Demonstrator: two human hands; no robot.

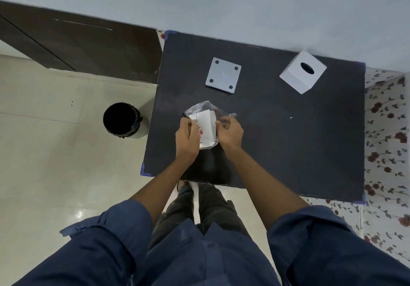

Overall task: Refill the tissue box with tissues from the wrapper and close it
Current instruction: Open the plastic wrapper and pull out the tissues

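Observation:
A pack of white tissues (pixel 207 128) in a clear plastic wrapper (pixel 205 107) is held above the dark table (pixel 288 141). My left hand (pixel 187 137) grips the wrapper's left side and my right hand (pixel 229 133) grips its right side, both pinching the plastic. The wrapper's far end looks loose and crumpled. The white tissue box (pixel 302 71), with an oval slot on top, sits at the table's far right. Its flat white base plate (pixel 223 75), with four dark round feet, lies apart at the far middle.
A black-lined bin (pixel 122 119) stands on the tiled floor left of the table. A dark wooden door (pixel 88 48) is at the far left. Floral-patterned covering (pixel 386 130) shows to the table's right. A pale wall runs behind the table.

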